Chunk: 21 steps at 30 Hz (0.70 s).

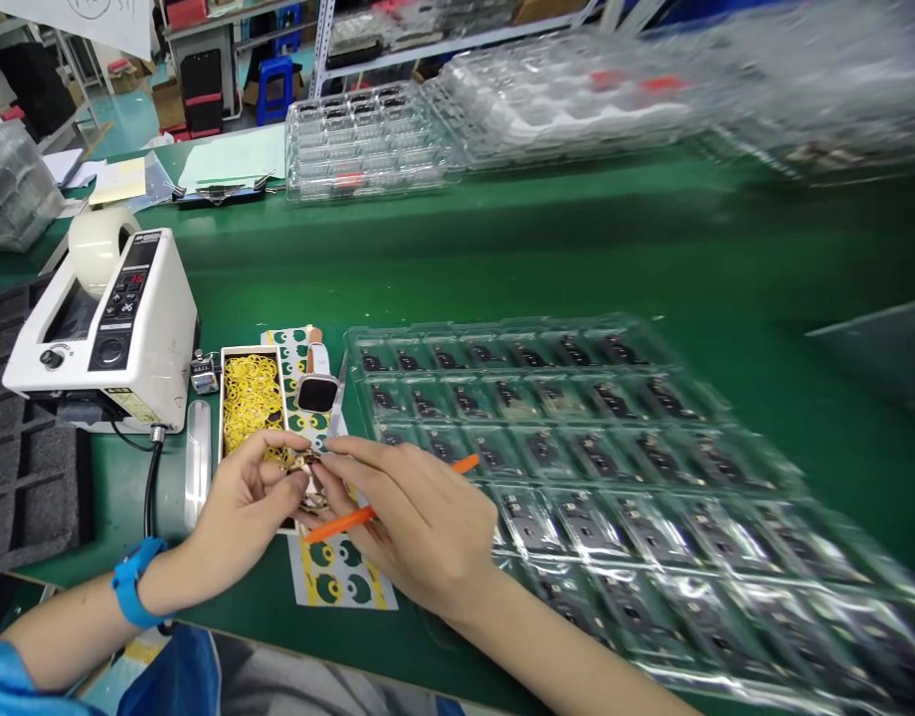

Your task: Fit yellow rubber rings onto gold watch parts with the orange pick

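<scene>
My left hand point(249, 497) pinches a small part with gold-coloured bits point(305, 460) above the front of a white box. My right hand point(420, 517) reaches in from the other side, its fingertips meeting the same part. Across that hand lies a slim orange stick-shaped tool point(339, 524), gripped with its lower end pointing left; its kind is unclear. Fingers cover much of the small part. Directly behind the hands is the white box point(223, 398) of yellow ring-shaped pieces point(253, 398). Beneath them lies a sheet of yellow and green die-cut stickers point(341, 577).
A clear tray point(494, 398) of dark parts spreads to the right. On the left stand a white tape dispenser point(159, 348) and black foam trays point(47, 487). A smartwatch point(317, 394) lies by the box. Clear trays point(368, 139) line the rear.
</scene>
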Motion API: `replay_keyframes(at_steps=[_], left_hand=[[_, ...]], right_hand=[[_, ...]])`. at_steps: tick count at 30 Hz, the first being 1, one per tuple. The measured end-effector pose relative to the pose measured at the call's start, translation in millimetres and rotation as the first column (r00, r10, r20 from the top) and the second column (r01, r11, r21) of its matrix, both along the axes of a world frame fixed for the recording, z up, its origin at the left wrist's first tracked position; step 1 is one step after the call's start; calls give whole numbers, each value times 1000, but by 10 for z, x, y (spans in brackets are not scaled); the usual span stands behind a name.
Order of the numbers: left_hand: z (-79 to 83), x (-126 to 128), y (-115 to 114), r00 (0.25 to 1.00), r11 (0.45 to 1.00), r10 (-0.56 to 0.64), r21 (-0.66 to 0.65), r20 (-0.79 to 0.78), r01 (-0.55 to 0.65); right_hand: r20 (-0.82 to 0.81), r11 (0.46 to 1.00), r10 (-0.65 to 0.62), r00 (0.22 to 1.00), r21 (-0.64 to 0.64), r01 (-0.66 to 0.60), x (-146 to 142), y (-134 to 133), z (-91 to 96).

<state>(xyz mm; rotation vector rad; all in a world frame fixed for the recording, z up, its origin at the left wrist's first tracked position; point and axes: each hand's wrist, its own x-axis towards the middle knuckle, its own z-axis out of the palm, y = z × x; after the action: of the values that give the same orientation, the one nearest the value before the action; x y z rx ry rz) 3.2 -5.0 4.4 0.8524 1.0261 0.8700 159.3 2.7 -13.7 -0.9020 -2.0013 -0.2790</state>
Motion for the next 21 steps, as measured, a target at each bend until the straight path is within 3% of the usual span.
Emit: replay_keyframes(at_steps=[4,21], left_hand=[[-1,37,-45,1000,999,26,47,-8,-26],[-93,31,-101,998,996,29,91,-57,-24]], right_hand=[[9,997,59,998,-59,-58,1,22,-15],[100,985,172,980,7,-174,98,61,-16]])
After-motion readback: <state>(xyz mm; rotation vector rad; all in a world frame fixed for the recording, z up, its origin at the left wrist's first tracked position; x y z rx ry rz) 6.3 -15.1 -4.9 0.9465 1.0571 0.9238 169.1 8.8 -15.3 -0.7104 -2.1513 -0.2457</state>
